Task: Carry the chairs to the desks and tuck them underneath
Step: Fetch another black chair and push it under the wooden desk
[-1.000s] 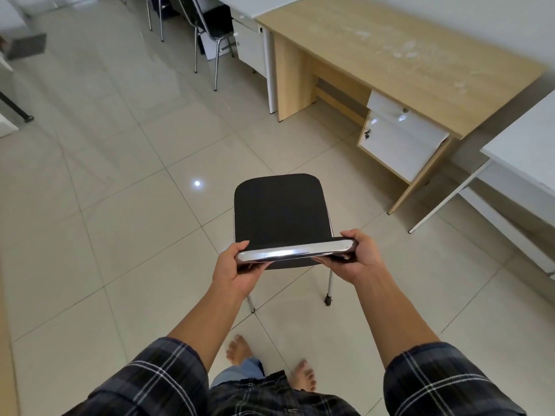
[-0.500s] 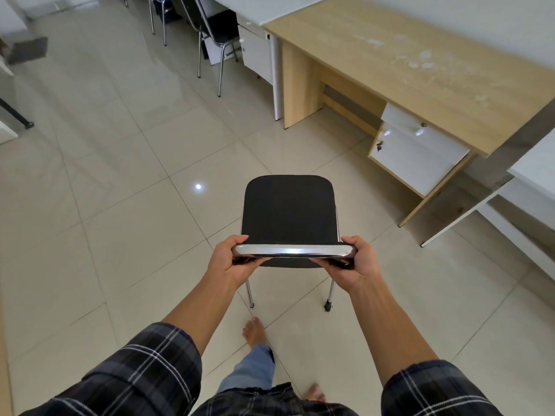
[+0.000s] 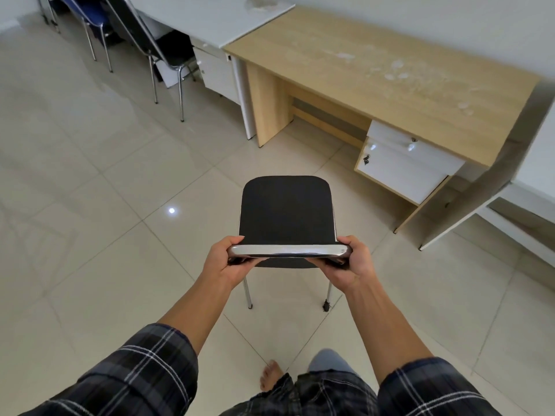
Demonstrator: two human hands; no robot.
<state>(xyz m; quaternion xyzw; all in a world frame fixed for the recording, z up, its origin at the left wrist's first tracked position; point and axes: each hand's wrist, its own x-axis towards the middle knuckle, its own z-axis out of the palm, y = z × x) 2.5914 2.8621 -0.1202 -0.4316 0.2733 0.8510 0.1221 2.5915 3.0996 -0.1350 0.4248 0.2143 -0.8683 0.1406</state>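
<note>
Here, in the head view, my left hand (image 3: pixel 223 264) and right hand (image 3: pixel 350 265) are each clamped on an end of the chrome top rail of the black-seated metal-legged chair (image 3: pixel 286 216), centre frame, short of the light wooden worktop (image 3: pixel 375 73) at upper right. It seems light and rigid; the polished rail may be slippery.

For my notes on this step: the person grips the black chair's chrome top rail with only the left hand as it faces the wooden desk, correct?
Not quite. The head view shows both hands on the chrome top rail of the black chair: left hand and right hand. It does face the wooden desk.
</note>
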